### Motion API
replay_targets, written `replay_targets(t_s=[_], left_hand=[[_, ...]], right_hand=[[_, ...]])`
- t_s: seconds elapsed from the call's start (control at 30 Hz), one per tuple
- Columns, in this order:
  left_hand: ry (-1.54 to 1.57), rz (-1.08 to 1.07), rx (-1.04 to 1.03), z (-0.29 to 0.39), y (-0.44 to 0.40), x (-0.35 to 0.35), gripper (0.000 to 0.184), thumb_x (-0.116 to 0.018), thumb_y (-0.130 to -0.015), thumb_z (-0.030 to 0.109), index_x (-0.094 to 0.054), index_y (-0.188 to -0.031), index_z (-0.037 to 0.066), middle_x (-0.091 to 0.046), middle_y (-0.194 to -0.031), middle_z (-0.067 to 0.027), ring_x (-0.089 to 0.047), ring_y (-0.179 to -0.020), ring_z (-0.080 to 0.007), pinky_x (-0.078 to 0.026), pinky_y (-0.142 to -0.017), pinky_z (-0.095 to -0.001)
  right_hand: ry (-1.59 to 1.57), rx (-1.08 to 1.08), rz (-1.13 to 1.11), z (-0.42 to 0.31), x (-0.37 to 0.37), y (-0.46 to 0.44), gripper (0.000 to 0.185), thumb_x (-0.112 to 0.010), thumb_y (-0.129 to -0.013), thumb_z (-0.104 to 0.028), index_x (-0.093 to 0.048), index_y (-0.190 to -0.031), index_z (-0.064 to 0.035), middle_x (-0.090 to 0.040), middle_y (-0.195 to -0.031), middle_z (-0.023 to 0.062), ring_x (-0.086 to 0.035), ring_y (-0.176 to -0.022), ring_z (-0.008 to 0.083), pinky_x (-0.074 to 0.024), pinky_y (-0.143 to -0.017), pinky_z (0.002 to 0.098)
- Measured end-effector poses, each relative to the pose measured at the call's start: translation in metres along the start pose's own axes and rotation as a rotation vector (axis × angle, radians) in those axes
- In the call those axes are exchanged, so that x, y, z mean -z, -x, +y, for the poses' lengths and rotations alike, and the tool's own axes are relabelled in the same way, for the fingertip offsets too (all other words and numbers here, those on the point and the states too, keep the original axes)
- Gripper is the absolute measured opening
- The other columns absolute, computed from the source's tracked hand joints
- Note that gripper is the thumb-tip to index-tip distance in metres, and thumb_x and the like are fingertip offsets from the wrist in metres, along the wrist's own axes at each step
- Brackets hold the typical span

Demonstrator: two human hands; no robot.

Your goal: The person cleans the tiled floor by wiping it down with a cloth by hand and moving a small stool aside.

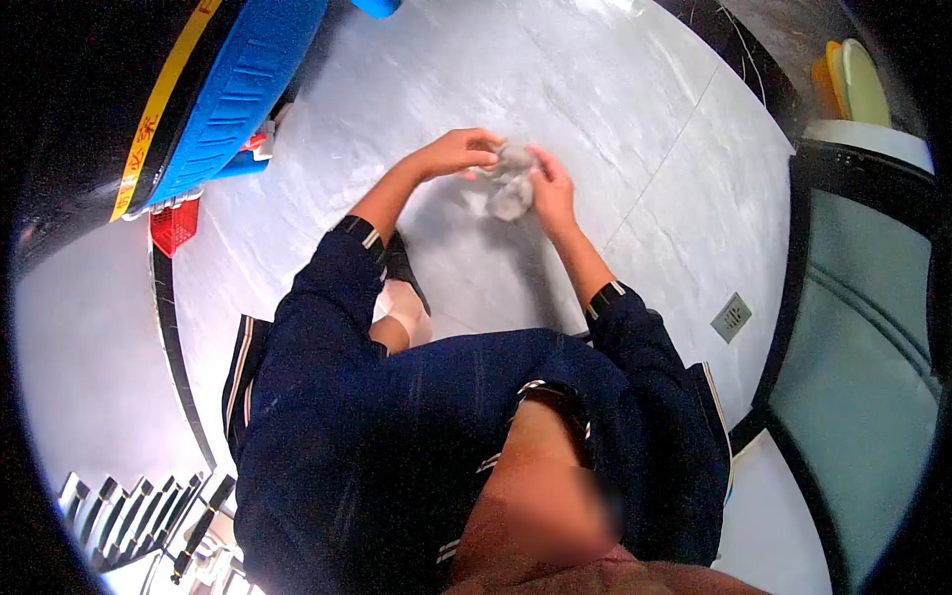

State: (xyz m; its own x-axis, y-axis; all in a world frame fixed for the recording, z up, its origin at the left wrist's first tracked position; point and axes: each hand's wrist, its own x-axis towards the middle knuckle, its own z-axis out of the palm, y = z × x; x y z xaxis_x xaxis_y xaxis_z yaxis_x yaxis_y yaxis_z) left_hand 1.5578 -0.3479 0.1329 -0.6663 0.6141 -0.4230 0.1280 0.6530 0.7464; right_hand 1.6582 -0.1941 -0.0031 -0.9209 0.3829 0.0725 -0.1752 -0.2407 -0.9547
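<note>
Left hand: The person's left hand [451, 156] has bent fingers, and their tips grip the left side of the soft grey bundle [512, 183].
Right hand: The right hand [553, 193] pinches the bundle's right side between thumb and fingers.
Grey bundle: It is between the two hands, in front of the person, over the pale floor [635, 109]. It looks like bunched cloth, but it is blurry.
Good way to hold it: Pinch both sides firmly, with hands level and the loose part up off the floor.
Which way it points: Its long way seems to run from the floor's far edge toward the person. I cannot tell front from back.
Around it: A red basket [175, 228] is at the floor's left edge, and a drain cover [732, 317] is near the right edge.
</note>
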Motion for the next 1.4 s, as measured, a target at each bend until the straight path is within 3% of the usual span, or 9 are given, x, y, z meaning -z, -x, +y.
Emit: replay_targets(t_s=[0.23, 0.43, 0.63, 0.87, 0.93, 0.97, 1.07, 1.23, 1.4], left_hand=[[0.196, 0.305, -0.106, 0.021, -0.009, -0.030, 0.058, -0.061, -0.087, 0.034, -0.042, -0.135, 0.008, -0.053, -0.124, -0.0150, -0.056, -0.110, -0.0223, -0.052, -0.084, -0.0347], [-0.063, 0.397, -0.183, -0.010, -0.024, -0.061, 0.052, -0.068, -0.080, 0.029, -0.054, -0.126, 0.012, -0.061, -0.114, -0.0102, -0.057, -0.106, -0.0188, -0.048, -0.085, -0.0322], [-0.851, 1.075, -0.161, -0.096, -0.094, 0.195, 0.047, -0.052, -0.085, 0.042, -0.054, -0.123, 0.013, -0.064, -0.105, -0.0176, -0.065, -0.089, -0.0319, -0.052, -0.074, -0.0400], [-1.215, 1.665, -0.266, -0.020, -0.038, 0.254, 0.038, -0.050, -0.089, 0.030, -0.057, -0.119, 0.010, -0.065, -0.107, -0.0115, -0.058, -0.103, -0.0314, -0.044, -0.089, -0.0456], [-1.864, 1.291, -0.020, -0.038, -0.090, 0.291, 0.028, -0.052, -0.083, 0.018, -0.062, -0.106, 0.007, -0.066, -0.093, -0.0111, -0.062, -0.087, -0.0323, -0.049, -0.074, -0.0474], [-1.601, 1.645, -0.244, -0.018, -0.129, 0.252, 0.041, -0.040, -0.090, 0.016, -0.048, -0.127, 0.001, -0.053, -0.125, -0.0208, -0.053, -0.109, -0.0341, -0.041, -0.092, -0.0452], [-0.958, 1.102, -0.816, 0.091, -0.096, 0.087, 0.032, -0.044, -0.089, 0.020, -0.059, -0.116, 0.011, -0.063, -0.109, -0.0103, -0.056, -0.105, -0.0312, -0.042, -0.090, -0.0449], [-0.885, 0.359, -1.059, 0.070, -0.043, -0.107, 0.025, -0.054, -0.081, 0.010, -0.061, -0.102, 0.021, -0.059, -0.110, -0.0036, -0.055, -0.104, -0.0247, -0.043, -0.085, -0.0419], [-0.537, 0.031, -1.262, 0.041, -0.043, -0.087, 0.028, -0.060, -0.077, 0.003, -0.062, -0.104, 0.010, -0.061, -0.111, -0.0087, -0.056, -0.105, -0.0271, -0.043, -0.090, -0.0420]], right_hand=[[0.130, 0.169, 0.416, -0.041, 0.030, -0.022, 0.040, -0.045, -0.089, -0.011, -0.047, -0.128, -0.0018, -0.054, -0.124, 0.0162, -0.053, -0.112, 0.0268, -0.0397, -0.096, 0.0352], [0.131, 0.058, -0.218, -0.033, 0.033, -0.003, 0.044, -0.048, -0.095, -0.026, -0.046, -0.131, -0.0008, -0.052, -0.127, 0.0143, -0.050, -0.117, 0.0208, -0.0403, -0.097, 0.0323], [1.212, 0.556, 0.616, -0.034, 0.178, -0.058, 0.043, -0.049, -0.091, -0.023, -0.048, -0.128, -0.0017, -0.047, -0.135, 0.0163, -0.042, -0.127, 0.0303, -0.0335, -0.101, 0.0462], [1.362, 0.636, 0.719, -0.083, 0.175, -0.034, 0.047, -0.049, -0.088, -0.021, -0.045, -0.131, -0.0045, -0.040, -0.141, 0.0115, -0.034, -0.133, 0.0263, -0.0274, -0.105, 0.0426], [1.360, 0.635, 0.727, -0.084, 0.174, -0.032, 0.047, -0.049, -0.087, -0.021, -0.044, -0.131, -0.0043, -0.040, -0.141, 0.0116, -0.034, -0.133, 0.0262, -0.0272, -0.105, 0.0429], [1.363, 0.627, 0.728, -0.087, 0.173, -0.032, 0.048, -0.049, -0.087, -0.021, -0.044, -0.131, -0.0041, -0.040, -0.141, 0.0119, -0.034, -0.133, 0.0262, -0.0271, -0.105, 0.0431], [1.400, 0.554, 0.687, -0.094, 0.171, -0.029, 0.049, -0.049, -0.086, -0.020, -0.043, -0.132, -0.0032, -0.039, -0.142, 0.0126, -0.034, -0.133, 0.0263, -0.0270, -0.105, 0.0437], [1.465, 0.468, 0.561, -0.091, 0.187, 0.009, 0.052, -0.049, -0.086, -0.018, -0.040, -0.134, -0.0024, -0.037, -0.143, 0.0131, -0.032, -0.134, 0.0260, -0.0257, -0.106, 0.0439], [1.486, 0.358, 0.481, -0.098, 0.188, 0.040, 0.052, -0.051, -0.084, -0.015, -0.041, -0.133, -0.0024, -0.039, -0.142, 0.0129, -0.032, -0.134, 0.0258, -0.0263, -0.106, 0.0439]])
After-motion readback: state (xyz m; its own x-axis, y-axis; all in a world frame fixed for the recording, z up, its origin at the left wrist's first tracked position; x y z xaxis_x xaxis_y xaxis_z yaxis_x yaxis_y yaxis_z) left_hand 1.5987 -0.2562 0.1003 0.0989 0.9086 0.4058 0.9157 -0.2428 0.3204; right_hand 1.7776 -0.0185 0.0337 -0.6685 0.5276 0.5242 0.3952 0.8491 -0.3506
